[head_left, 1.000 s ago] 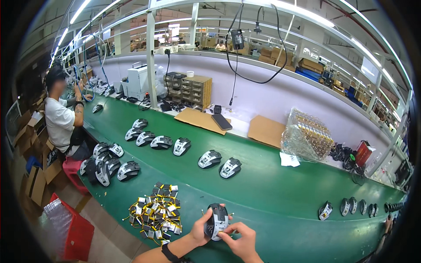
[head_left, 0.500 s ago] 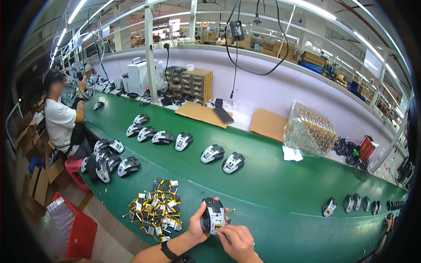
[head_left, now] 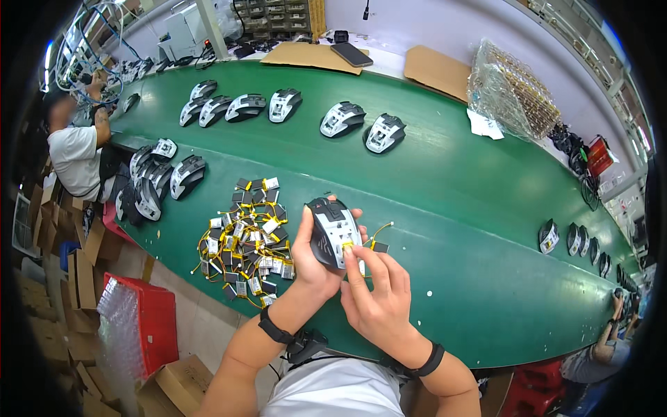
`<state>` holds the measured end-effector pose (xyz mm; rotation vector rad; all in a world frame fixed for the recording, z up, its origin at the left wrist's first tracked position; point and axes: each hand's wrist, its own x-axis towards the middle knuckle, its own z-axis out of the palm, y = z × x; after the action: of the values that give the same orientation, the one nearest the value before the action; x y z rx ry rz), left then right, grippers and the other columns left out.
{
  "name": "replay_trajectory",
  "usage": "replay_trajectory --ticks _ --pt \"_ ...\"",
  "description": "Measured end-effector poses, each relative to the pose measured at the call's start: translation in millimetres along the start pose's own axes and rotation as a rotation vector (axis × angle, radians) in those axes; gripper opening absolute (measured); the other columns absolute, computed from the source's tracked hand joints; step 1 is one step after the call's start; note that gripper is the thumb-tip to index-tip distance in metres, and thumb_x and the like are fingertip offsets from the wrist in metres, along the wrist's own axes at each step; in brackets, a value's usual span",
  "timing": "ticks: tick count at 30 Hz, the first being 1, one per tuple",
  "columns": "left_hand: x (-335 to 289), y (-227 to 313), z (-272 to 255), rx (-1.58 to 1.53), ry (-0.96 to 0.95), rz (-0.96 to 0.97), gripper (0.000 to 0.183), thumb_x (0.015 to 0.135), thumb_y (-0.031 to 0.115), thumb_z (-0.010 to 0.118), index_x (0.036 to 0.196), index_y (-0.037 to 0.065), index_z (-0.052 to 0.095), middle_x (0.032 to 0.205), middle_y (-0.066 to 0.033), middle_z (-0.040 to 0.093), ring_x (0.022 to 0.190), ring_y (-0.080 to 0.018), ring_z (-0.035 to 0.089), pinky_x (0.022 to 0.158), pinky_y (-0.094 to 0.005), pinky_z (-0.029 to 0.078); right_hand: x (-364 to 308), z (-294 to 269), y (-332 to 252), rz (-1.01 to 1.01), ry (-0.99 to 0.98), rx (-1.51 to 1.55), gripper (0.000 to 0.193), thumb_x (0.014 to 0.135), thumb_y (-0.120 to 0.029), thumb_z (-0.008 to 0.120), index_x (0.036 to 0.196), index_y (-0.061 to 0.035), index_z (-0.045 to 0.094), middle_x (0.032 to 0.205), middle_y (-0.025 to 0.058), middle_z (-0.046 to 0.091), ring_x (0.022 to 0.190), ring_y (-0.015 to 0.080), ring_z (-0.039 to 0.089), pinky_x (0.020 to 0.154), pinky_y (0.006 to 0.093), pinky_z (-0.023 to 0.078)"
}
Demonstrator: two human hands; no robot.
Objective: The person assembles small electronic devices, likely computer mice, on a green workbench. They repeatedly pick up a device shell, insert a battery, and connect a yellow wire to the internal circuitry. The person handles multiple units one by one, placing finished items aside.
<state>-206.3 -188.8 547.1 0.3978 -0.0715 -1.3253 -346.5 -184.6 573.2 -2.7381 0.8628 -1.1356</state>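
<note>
In my left hand [head_left: 318,267] is a grey-and-black computer mouse [head_left: 333,226] with openings in its top, the fingers wrapped round its sides. My right hand [head_left: 379,295] is closed, its thumb and fingertips pinched at a small yellow piece [head_left: 348,245] in the opening at the mouse's near end. The fingertips partly cover that piece. Just right of the mouse, a small dark battery [head_left: 379,247] with a thin yellow lead shows behind my right fingers. Left of my hands lies a heap of small batteries [head_left: 246,243] with yellow tape and leads.
Several similar mice [head_left: 285,105] stand along the far side, more cluster at left [head_left: 149,184], and a row of mice [head_left: 549,236] runs right. Cardboard sheets, a phone [head_left: 351,55] and a bubble-wrapped stack [head_left: 517,90] line the back. A person [head_left: 80,149] sits left; another works far right.
The view has tilted downward, so the bench and my hands sit higher in it. My right fingertips stay at the mouse's near end. The battery beside the mouse now shows more.
</note>
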Motion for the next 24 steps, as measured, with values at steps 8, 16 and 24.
replay_trajectory --ticks 8,16,24 --pt "0.8 6.0 -0.4 0.007 -0.062 -0.008 0.055 0.103 0.053 0.034 0.137 0.012 0.048 0.120 -0.0211 0.059 0.095 -0.0336 0.061 0.087 -0.0451 0.053 -5.9 0.6 6.7 -0.001 0.041 0.141 0.048 0.071 -0.004 0.067 0.119 -0.0055 0.068 0.123 0.0070 0.060 0.101 0.0237 0.059 0.083 0.0364 0.045" --pt "-0.7 2.9 2.7 0.041 -0.107 -0.013 0.053 0.104 0.052 0.033 0.138 0.013 0.044 0.120 -0.0200 0.059 0.093 -0.0321 0.063 0.083 -0.0444 0.054 -5.1 6.8 10.1 0.016 0.066 0.181 0.050 0.067 0.000 0.066 0.116 -0.0044 0.069 0.117 0.0048 0.062 0.097 0.0259 0.059 0.083 0.0374 0.046" --pt "4.0 6.1 -4.7 0.089 -0.120 -0.020 0.056 0.103 0.053 0.032 0.139 0.012 0.046 0.120 -0.0205 0.059 0.095 -0.0319 0.061 0.085 -0.0434 0.054 -12.4 12.2 19.9 -0.096 0.076 0.184 0.056 0.067 0.001 0.065 0.123 -0.0054 0.064 0.124 0.0057 0.066 0.098 0.0214 0.060 0.081 0.0343 0.045"
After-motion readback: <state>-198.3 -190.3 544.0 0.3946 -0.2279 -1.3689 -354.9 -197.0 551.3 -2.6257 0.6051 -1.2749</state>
